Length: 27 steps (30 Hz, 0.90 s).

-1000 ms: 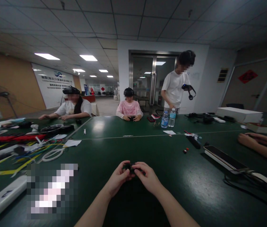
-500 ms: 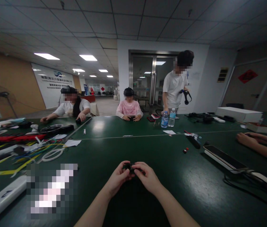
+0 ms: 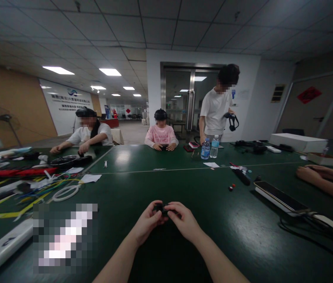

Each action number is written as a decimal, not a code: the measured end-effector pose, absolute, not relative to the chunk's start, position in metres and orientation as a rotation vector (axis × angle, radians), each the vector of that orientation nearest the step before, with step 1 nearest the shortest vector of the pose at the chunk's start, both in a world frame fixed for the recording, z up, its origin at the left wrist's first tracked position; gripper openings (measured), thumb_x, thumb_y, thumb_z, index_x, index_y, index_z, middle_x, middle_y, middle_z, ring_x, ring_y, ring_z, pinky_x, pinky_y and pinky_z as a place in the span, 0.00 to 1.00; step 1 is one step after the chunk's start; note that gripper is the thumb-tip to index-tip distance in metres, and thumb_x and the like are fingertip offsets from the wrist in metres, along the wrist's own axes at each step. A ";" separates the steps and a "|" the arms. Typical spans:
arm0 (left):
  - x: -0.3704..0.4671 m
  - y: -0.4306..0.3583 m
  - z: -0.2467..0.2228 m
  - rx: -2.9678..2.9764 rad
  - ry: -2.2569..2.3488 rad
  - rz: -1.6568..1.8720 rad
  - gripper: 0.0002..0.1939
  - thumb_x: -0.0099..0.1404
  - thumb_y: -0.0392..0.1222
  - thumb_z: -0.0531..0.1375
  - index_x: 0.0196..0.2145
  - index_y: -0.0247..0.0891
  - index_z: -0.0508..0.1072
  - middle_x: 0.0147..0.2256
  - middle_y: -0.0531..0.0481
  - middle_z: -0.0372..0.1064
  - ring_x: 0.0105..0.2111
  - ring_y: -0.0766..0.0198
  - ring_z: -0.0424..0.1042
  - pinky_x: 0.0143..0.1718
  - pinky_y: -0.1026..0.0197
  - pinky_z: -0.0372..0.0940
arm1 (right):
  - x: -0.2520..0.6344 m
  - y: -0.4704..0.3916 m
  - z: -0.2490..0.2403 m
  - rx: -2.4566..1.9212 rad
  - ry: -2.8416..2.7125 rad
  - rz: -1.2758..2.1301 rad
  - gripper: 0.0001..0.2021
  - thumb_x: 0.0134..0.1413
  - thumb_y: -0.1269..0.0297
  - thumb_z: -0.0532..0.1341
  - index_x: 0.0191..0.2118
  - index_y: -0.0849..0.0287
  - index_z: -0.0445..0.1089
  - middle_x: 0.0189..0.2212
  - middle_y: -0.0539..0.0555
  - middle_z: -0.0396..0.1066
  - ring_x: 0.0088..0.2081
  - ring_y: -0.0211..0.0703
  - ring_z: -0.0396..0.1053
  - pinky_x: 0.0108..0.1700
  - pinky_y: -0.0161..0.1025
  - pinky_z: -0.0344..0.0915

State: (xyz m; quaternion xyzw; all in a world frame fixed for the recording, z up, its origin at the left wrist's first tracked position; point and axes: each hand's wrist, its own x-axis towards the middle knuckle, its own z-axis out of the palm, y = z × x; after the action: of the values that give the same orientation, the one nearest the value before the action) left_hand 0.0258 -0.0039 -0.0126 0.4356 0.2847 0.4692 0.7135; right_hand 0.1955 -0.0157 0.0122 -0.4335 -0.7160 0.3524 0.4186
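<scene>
**Small black part [image 3: 160, 208] in a two-handed fingertip hold: looks light, probably stiff**

Biggest first: our green table [image 3: 131, 182] spans the foreground, glossy where the light hits. A dropped part would likely skid on it

Lower left, a white bar [image 3: 5, 247]. On our right, a white block [image 3: 272, 203] with a phone [image 3: 281, 195] on top. Both well apart from our work

Hands next. Our left hand [image 3: 148, 217] is half curled, thumb and fingers around the part's left side. Our right hand [image 3: 183, 219] meets it from the other side, thumb and index bent in to a narrow pinch on it. Can't tell if either hand rests on the table

The part sits between our fingertips, centre, straight ahead. Too dark and covered to read shape or material. From its size and the easy hold, we'd guess low weight, rigid, maybe a bit slick. Any thin bits could snap, so modest squeeze, no hard twisting. We'd anchor the body's outer sides with the left fingers, pinch the near right edge with the right

Smallest: tiny red and dark bits [image 3: 230, 188] loose on the table beyond our right hand
</scene>
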 end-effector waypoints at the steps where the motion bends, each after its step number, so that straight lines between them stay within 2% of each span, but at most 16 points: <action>1: 0.026 -0.004 -0.012 0.966 0.631 1.038 0.21 0.53 0.42 0.63 0.44 0.40 0.63 0.34 0.48 0.69 0.33 0.61 0.71 0.37 0.59 0.59 | 0.195 -0.016 0.013 -1.084 -1.792 0.886 0.11 0.51 0.63 0.55 0.39 0.53 0.71 0.44 0.54 0.65 0.46 0.46 0.65 0.43 0.41 0.64; 22: 0.026 -0.005 -0.012 0.974 0.644 1.036 0.22 0.53 0.40 0.63 0.44 0.40 0.60 0.34 0.48 0.68 0.33 0.62 0.71 0.37 0.58 0.59 | 0.196 -0.011 0.004 -1.077 -1.802 0.868 0.10 0.52 0.64 0.55 0.40 0.52 0.70 0.44 0.53 0.65 0.45 0.45 0.65 0.42 0.40 0.64; 27: 0.024 -0.006 -0.010 0.990 0.629 1.024 0.23 0.54 0.40 0.62 0.46 0.41 0.60 0.36 0.47 0.68 0.36 0.59 0.71 0.39 0.57 0.59 | 0.195 -0.009 0.003 -1.048 -1.786 0.855 0.11 0.51 0.65 0.55 0.42 0.52 0.68 0.43 0.53 0.66 0.43 0.44 0.66 0.41 0.40 0.65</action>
State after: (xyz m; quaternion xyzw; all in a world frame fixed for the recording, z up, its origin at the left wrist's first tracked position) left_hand 0.0245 -0.0058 -0.0097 0.4463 0.2839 0.4617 0.7121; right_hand 0.1955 -0.0093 0.0030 -0.4210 -0.7177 0.3434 0.4356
